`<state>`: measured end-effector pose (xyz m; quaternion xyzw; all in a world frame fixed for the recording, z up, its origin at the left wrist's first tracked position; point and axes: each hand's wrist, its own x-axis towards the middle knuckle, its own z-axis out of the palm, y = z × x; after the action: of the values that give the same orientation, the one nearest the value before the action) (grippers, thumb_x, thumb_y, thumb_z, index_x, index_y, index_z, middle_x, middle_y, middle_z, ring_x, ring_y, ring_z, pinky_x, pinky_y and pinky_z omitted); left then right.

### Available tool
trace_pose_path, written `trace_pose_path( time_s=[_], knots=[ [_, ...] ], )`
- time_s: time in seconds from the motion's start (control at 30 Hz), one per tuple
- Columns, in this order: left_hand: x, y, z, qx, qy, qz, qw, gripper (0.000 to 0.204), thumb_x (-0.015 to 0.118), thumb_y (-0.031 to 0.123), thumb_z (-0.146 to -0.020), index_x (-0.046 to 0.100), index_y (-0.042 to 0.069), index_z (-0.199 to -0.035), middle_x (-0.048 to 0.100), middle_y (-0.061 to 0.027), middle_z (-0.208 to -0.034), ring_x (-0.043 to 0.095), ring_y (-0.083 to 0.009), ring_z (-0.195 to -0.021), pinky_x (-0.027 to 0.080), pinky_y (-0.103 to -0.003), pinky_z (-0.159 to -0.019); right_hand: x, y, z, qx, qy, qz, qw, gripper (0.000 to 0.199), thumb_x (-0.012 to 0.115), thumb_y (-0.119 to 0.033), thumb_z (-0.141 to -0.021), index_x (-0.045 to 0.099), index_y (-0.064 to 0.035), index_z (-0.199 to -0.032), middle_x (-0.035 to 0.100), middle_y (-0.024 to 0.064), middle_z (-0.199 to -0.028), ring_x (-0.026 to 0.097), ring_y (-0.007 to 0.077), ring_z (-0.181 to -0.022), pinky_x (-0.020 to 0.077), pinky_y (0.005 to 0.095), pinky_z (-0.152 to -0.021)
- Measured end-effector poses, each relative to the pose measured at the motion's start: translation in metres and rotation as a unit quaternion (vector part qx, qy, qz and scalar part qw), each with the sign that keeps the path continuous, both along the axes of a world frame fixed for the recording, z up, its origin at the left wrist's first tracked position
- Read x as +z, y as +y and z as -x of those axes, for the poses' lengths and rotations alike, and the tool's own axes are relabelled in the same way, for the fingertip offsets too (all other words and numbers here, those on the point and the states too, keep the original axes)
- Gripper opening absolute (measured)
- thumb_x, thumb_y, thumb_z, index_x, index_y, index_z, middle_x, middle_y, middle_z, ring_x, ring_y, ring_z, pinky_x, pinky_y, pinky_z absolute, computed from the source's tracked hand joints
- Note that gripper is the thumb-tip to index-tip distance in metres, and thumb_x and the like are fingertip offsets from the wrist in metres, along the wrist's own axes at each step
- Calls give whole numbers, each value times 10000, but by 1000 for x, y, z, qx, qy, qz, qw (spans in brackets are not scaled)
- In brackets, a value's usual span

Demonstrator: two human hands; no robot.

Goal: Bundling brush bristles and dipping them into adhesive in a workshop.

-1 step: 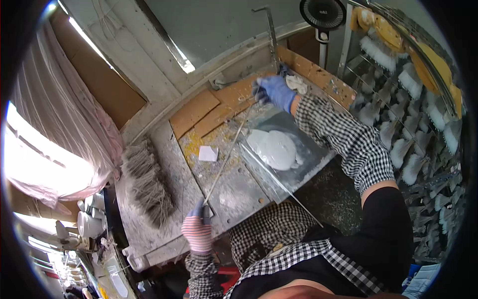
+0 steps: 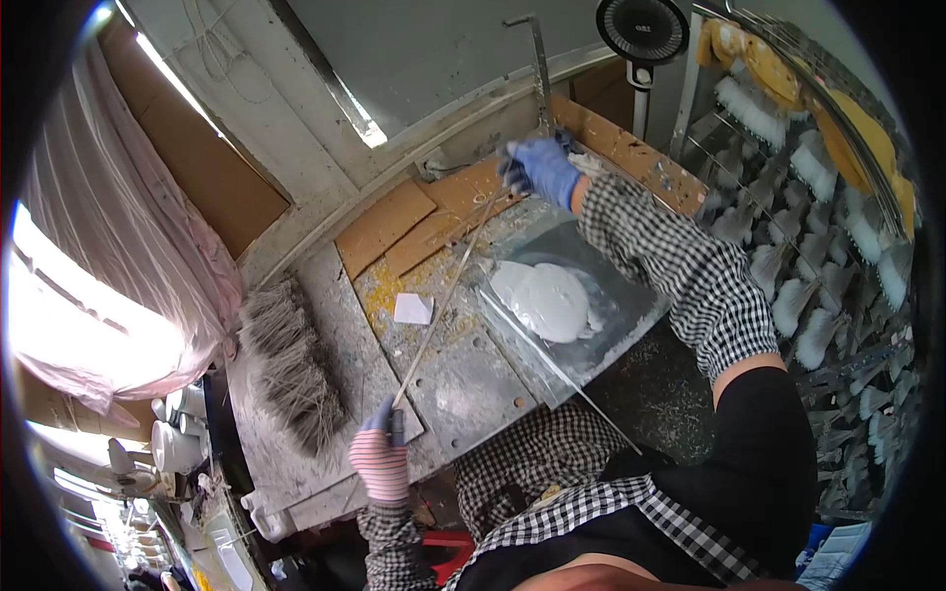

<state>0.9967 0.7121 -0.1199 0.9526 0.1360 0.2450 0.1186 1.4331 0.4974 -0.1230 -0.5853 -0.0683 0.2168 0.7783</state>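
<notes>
Your left hand (image 2: 380,463), in a pink-and-white striped glove with blue-grey fingertips, has its fingers closed around the near end of a slender pale rod (image 2: 443,307). The rod slants across the tabletop (image 2: 315,485), away from you and to the right. Your right hand (image 2: 542,171), in a blue glove, has its fingers curled at the rod's far end; you can't tell from this view whether they pinch it.

A flat pale piece (image 2: 412,426) sits just beside your left hand. Near the rod's middle, on its left, lies a small white square of paper (image 2: 414,308), with yellow specks around it. To the rod's right is a dark flat board (image 2: 628,317) bearing a spread mound of white paste (image 2: 548,303). A second thin rod (image 2: 583,393) runs along the board's near left edge and reaches past the tabletop towards your checkered apron (image 2: 552,438).

Further left lie grey-brown bristly bundles (image 2: 294,369). Overlapping cardboard pieces (image 2: 386,225) cover part of the far side. Beyond your right arm stand a black-headed fan (image 2: 642,30) and a wire rack (image 2: 690,94) full of white-and-grey tufts (image 2: 788,246). A pinkish curtain (image 2: 148,236) hangs at the far left.
</notes>
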Motion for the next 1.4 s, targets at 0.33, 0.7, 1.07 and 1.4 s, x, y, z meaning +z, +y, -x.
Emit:
trace_pose_path(
  time_s=[0.33, 0.7, 1.07, 1.4],
  knots=[
    [-15, 133, 8, 105, -28, 336, 936, 185, 703, 156, -952, 673, -19, -904, 631, 1, -764, 525, -73, -708, 466, -242, -662, 63, 75, -156, -95, -106, 101, 985, 354, 474, -237, -1033, 672, 13, -880, 704, 107, -777, 626, 155, -528, 522, 269, -425],
    [12, 170, -45, 187, -162, 442, 862, 248, 639, 230, -1001, 646, 5, -1103, 624, -15, -921, 536, -93, -832, 456, -235, -758, 81, 89, -184, -141, -85, 74, 984, 305, 495, -225, -1029, 641, 43, -1025, 723, 136, -842, 657, 173, -565, 556, 278, -440],
    [245, 555, -129, 135, -140, -128, 972, 466, 530, 446, -1000, 671, 48, -1199, 687, -155, -898, 663, -310, -815, 516, -384, -737, 93, 19, 93, 281, -228, 236, 902, 481, 577, -407, -999, 613, -17, -1279, 683, 44, -861, 644, 111, -711, 545, 263, -640],
    [203, 550, -219, 133, -50, -65, 988, 546, 471, 555, -994, 717, 116, -1206, 732, -157, -951, 695, -263, -879, 515, -360, -764, 54, -167, 276, 112, -26, 334, 936, 322, 571, -298, -1012, 680, -29, -1150, 688, 53, -760, 650, 103, -654, 530, 247, -629]
  ],
)
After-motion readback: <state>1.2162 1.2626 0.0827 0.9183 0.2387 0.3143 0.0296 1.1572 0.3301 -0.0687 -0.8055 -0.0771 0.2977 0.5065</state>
